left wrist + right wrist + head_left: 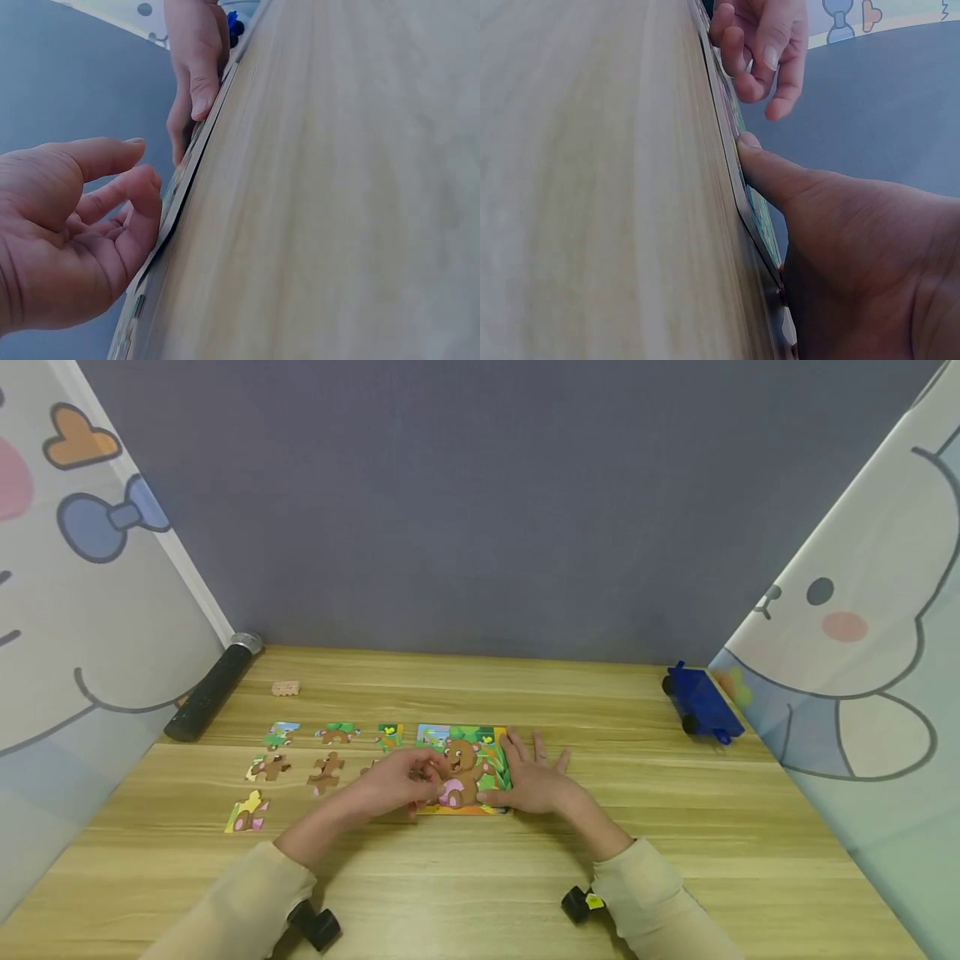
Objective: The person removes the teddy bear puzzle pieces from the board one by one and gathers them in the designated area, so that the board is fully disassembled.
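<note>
A bear picture puzzle (459, 753) lies flat on the table between my two hands. Over its left part hovers my left hand (396, 783), thumb and fingers loosely bent, with a gap and no piece between them in the left wrist view. My right hand (542, 785) rests with spread fingers on the puzzle's right edge; in the right wrist view its thumb (761, 159) presses on the board. Left of the puzzle lie several loose jigsaw pieces, among them a brown bear piece (326, 772) and a yellow-cornered piece (247, 812). My left hand partly covers one more piece.
A black-handled cylindrical tool (217, 689) lies at the table's far left, with a small pinkish block (286, 688) beside it. A blue toy cart (703, 702) stands at the far right. A grey partition (465, 527) rises behind the table.
</note>
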### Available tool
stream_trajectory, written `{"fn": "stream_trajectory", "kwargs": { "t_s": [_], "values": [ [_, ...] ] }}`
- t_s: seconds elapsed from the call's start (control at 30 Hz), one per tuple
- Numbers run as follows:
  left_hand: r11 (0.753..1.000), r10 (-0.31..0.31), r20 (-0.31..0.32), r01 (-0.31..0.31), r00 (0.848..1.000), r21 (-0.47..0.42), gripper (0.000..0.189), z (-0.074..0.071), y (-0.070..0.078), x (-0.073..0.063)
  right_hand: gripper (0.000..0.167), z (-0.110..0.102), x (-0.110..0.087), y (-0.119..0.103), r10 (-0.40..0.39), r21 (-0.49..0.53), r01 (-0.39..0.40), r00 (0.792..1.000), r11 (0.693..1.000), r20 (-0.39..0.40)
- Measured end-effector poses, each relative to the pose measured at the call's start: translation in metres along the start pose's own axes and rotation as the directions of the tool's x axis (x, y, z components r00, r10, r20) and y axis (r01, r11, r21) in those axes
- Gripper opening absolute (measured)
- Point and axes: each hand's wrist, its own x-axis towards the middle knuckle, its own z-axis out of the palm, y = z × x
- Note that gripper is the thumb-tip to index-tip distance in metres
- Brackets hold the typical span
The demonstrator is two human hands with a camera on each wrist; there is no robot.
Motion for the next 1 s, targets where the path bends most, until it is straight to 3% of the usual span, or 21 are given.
{"fn": "stream_trajectory", "kwargs": {
  "t_s": [0.2, 0.43, 0.6, 1.0],
  "values": [
    [0.996, -0.054, -0.014, 0.055, 0.998, 0.068, 0.042, 0.0056, 0.0033, 0.0027, 0.113, 0.0005, 0.0003, 0.0012, -0.004, 0.000, 0.004, 1.000, 1.000, 0.003],
    [0.988, -0.061, -0.020, 0.064, 0.998, 0.141, 0.045, 0.0080, 0.0079, 0.0027, 0.118, -0.0062, -0.0025, 0.0038, -0.037, 0.006, 0.036, 0.997, 0.999, 0.070],
    [0.987, -0.069, -0.025, 0.072, 0.997, 0.147, 0.039, 0.0082, 0.0066, 0.0043, 0.124, -0.0089, -0.0034, 0.0066, -0.046, -0.009, 0.047, 0.992, 0.999, 0.114],
    [0.992, -0.058, -0.043, 0.063, 0.997, 0.114, 0.030, 0.0076, 0.0053, 0.0041, 0.122, -0.0084, -0.0028, 0.0035, -0.022, -0.028, 0.025, 0.996, 0.999, 0.088]
  ]
}}
